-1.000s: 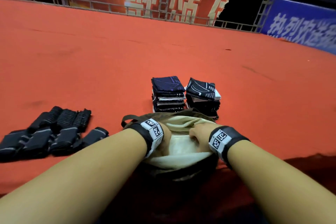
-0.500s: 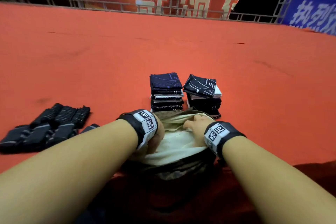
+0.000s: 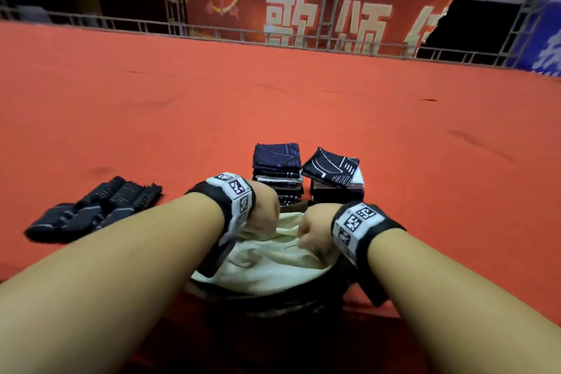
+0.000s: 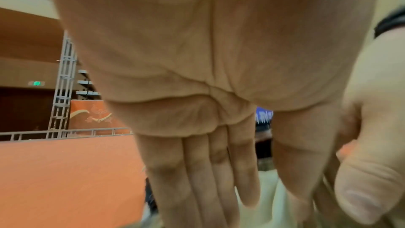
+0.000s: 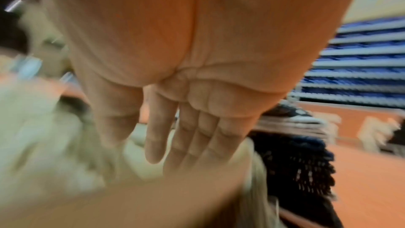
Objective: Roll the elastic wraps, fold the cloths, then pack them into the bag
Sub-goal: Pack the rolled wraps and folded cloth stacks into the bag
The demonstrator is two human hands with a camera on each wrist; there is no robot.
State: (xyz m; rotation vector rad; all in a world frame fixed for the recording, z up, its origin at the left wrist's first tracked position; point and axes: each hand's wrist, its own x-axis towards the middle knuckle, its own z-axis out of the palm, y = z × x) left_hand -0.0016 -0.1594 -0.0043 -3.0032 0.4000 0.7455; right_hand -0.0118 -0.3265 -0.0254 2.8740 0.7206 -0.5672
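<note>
At the near edge of the red floor [image 3: 273, 94] sits the bag [image 3: 273, 297], dark on the outside with a pale cream lining [image 3: 267, 270] showing at its open mouth. Both hands are at that mouth. From the head view, the left hand [image 3: 263, 212] is at the left side of the bag's opening and the right hand [image 3: 315, 226] is at the right side, with its fingers bunched on the cream lining. From the wrist views, the fingers of the left hand [image 4: 197, 171] look straight and close together, pointing down toward the lining, and the fingers of the right hand [image 5: 188, 138] also look fairly straight, but that picture is blurry. I cannot tell for sure if either hand is pinching the lining or just touching it.

Just behind the bag stand two stacks of folded cloths, one dark blue on top [image 3: 277, 174] and one with white lines on top [image 3: 334, 176], side by side. Off to the left of the bag, well apart from it, lie the rolled black wraps [image 3: 94, 209] in a bunch. Far behind the bag hangs a red banner [image 3: 303, 9] with big pale letters, behind a metal rail [image 3: 121, 24]
</note>
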